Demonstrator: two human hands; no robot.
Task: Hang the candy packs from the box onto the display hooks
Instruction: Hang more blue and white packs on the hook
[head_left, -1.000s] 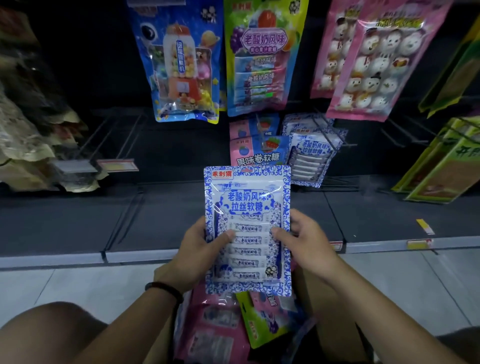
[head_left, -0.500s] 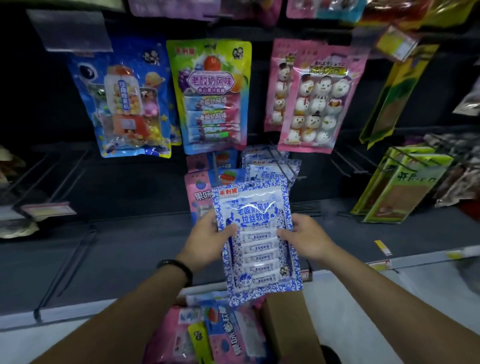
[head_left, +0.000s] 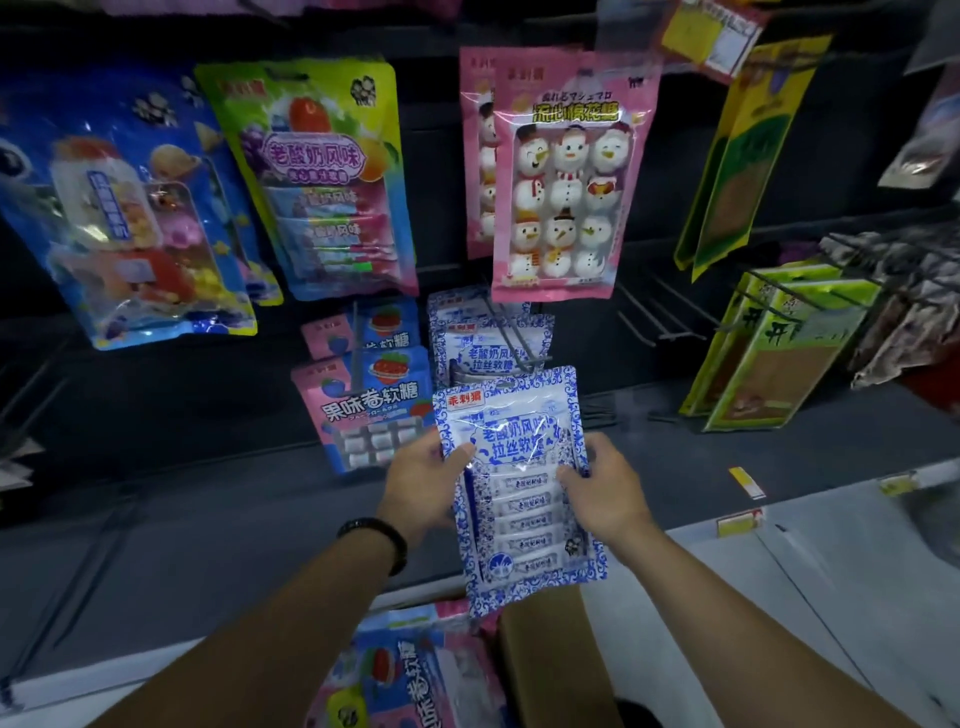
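Held candy pack (head_left: 519, 488): blue-and-white porcelain-pattern border, clear front, printed "老酸奶风味 拉丝软糖", red corner tag "乖刺猬". Rows of small white wrapped sticks show inside, their print too small to read.

Left hand (head_left: 423, 483) grips the pack's left edge, thumb curled over the front, other fingers hidden behind. Right hand (head_left: 605, 493) grips the right edge the same way, thumb on the front. Black wristband (head_left: 379, 538) on the left wrist.

The pack is upright, slightly tilted, above the open cardboard box (head_left: 550, 660). Its top edge sits just below the display hook (head_left: 514, 343), overlapping the matching packs (head_left: 483, 338) hung there; contact with the hook cannot be told.

Just left hangs a pink pack (head_left: 363, 410), "果味卷软糖", strawberry picture. Above it is a green-yellow pack (head_left: 311, 171), "老酸奶风味". Above the hook is a pink snowman marshmallow pack (head_left: 566, 182), title blurred. More pink packs (head_left: 415, 675) lie in the box.
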